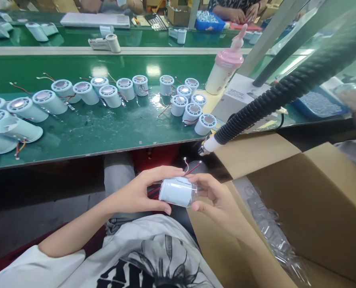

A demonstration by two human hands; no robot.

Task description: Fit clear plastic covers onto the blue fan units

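At centre, left hand [140, 190] and right hand [218, 196] hold a seemingly clear-sleeved cylinder [178, 192].

Bright light from above glares off the table [126, 130]; the floor [88, 216] lies in shadow. The hose [273, 96] blurs toward upper right, and edges stretch.

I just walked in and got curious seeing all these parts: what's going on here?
A person is handling a pale-blue plastic cylinder. Their right hand holds its right end, where clear plastic shows, while the left hand curves around the other end. Thin red and white wires stick up behind it. More pale-blue cylinders are spread on the shiny green worktable ahead. An open brown cardboard box with clear plastic pieces sits to the right.
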